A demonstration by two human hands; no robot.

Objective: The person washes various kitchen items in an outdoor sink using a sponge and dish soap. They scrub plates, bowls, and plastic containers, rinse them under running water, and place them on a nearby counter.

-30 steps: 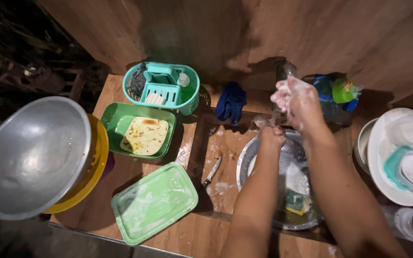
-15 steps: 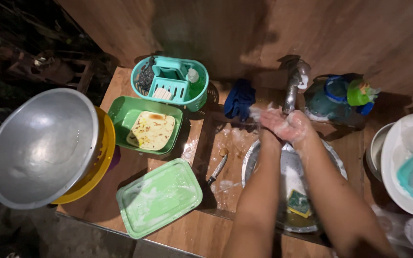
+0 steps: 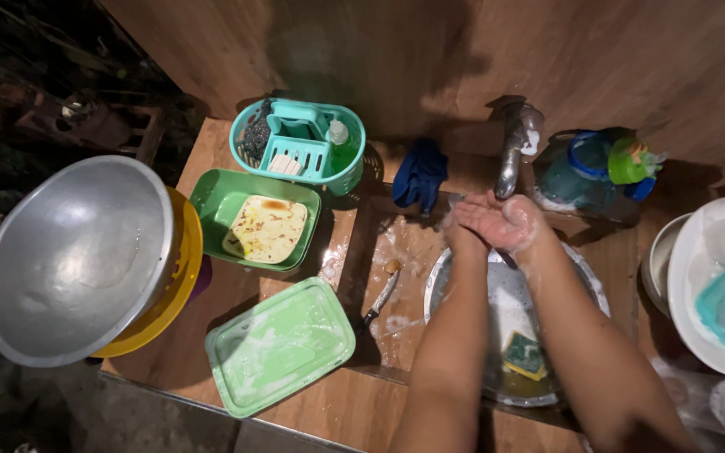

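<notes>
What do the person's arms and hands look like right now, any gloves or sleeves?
Both forearms are bare, with no sleeves in view. No gloves, watch or rings show. White soap suds coat the left hand and the right hand, and the lather runs onto the wrists.

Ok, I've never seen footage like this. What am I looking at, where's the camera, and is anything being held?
There is no machine here: these are a person's two bare hands, filmed by one camera worn on the head, looking down. The left hand and right hand are pressed together, soapy, just under a metal tap, and hold nothing that I can see. Below them is a round metal basin with a yellow and green sponge in it. On the wooden counter lie a knife, a green lid, a dirty green container, a teal caddy and a big metal bowl.
</notes>
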